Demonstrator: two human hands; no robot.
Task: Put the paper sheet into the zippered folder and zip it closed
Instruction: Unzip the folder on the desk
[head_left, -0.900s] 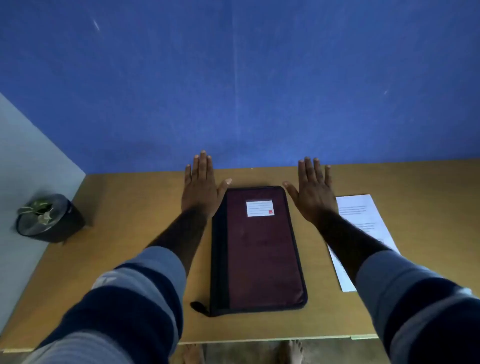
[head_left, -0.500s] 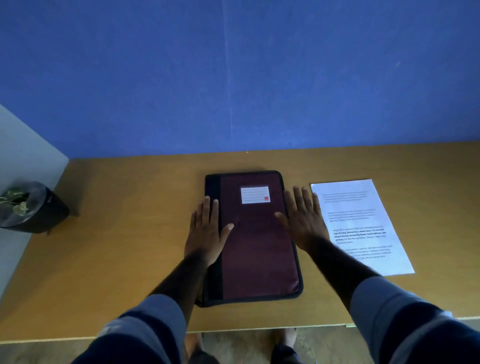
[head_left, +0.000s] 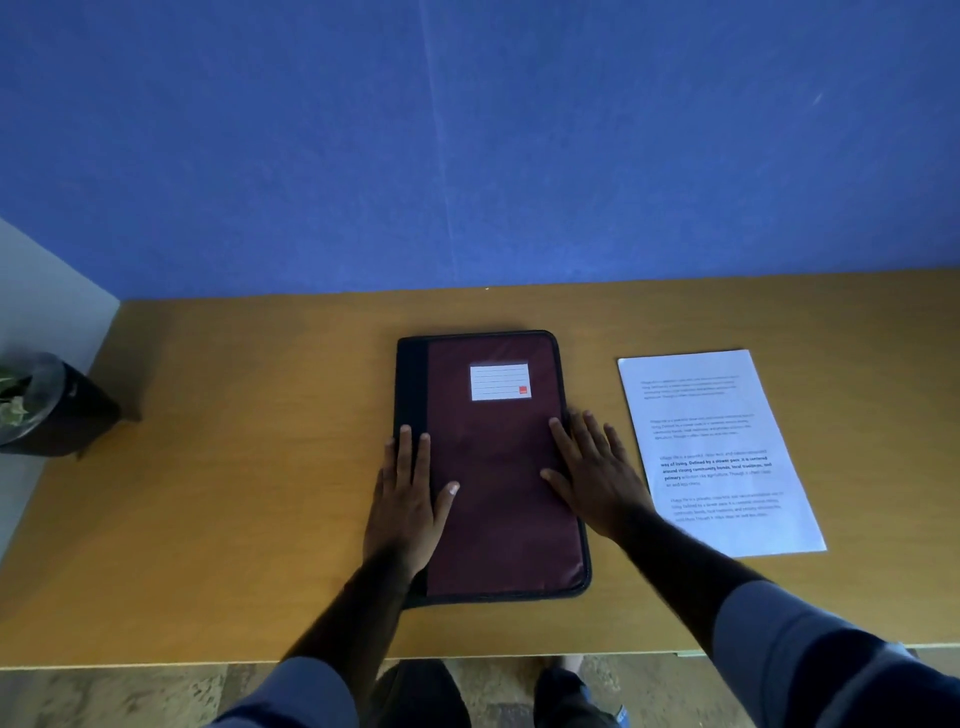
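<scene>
The sheet (head_left: 719, 452) lies flat on the table (head_left: 234, 467), print up, just right of the folder (head_left: 498, 493), and neither grip touches it. The folder lies closed before us, its label at the far end. Our right grip (head_left: 592, 473) rests flat on the folder's right edge, fingers straight, near the sheet and holding nothing. Our left grip (head_left: 408, 499) lies flat on the black left strip, equally empty. A plant (head_left: 47, 410) stands far left.
</scene>
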